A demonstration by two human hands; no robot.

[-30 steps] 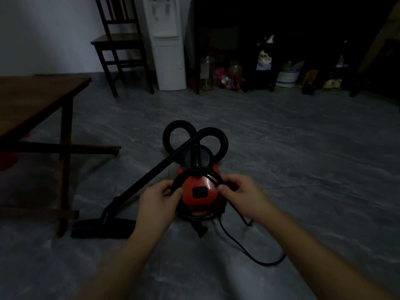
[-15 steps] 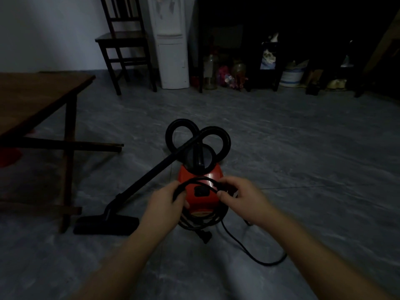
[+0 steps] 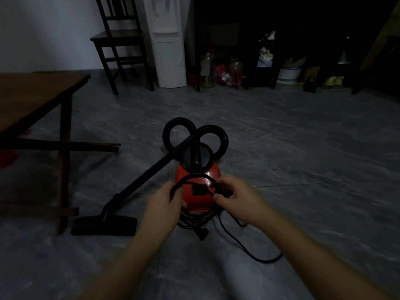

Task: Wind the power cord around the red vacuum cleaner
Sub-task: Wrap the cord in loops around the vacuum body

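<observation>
The red vacuum cleaner (image 3: 198, 201) stands on the grey floor in the middle of the dim head view, its black hose (image 3: 194, 135) looped in two rings behind it. A loop of black power cord (image 3: 195, 177) arches over its top. My left hand (image 3: 164, 204) grips the loop's left end beside the body. My right hand (image 3: 236, 199) pinches the right end. More cord is coiled round the base, and a slack length (image 3: 249, 249) trails on the floor to the right. The plug (image 3: 202, 232) lies in front of the base.
The black wand (image 3: 151, 172) slants left down to a floor nozzle (image 3: 104, 226). A wooden table (image 3: 32, 98) stands at the left. At the back are a dark chair (image 3: 121, 46), a white water dispenser (image 3: 167, 44) and a dark shelf unit with clutter (image 3: 270, 61).
The cord loop has risen from around the vacuum's front to over its top. Both hands moved up and slightly apart with it.
</observation>
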